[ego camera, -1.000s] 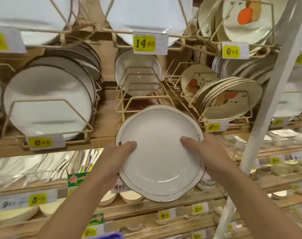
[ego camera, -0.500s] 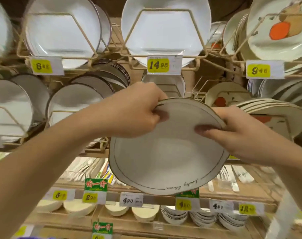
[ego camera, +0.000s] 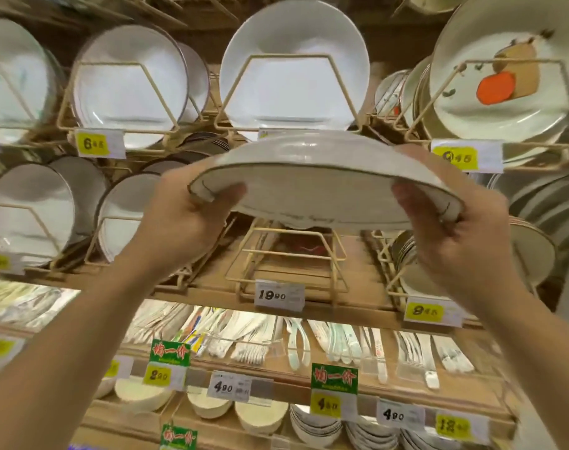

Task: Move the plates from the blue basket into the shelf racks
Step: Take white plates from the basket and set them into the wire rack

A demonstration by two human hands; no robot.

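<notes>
Presently: one white plate [ego camera: 325, 186] with a thin dark rim line, held in the air, tilted nearly flat, back uppermost. Left hand [ego camera: 182, 209] grips its left edge, fingers [ego camera: 233, 192] closed round the rim. Right hand [ego camera: 458, 228] grips the right edge likewise. Position: above an empty wire rack [ego camera: 286, 264] at the front edge of the middle shelf [ego camera: 211, 292], price tag [ego camera: 278, 295] reading 19.90. Racks to either side hold standing dishes [ego camera: 30, 209].
</notes>
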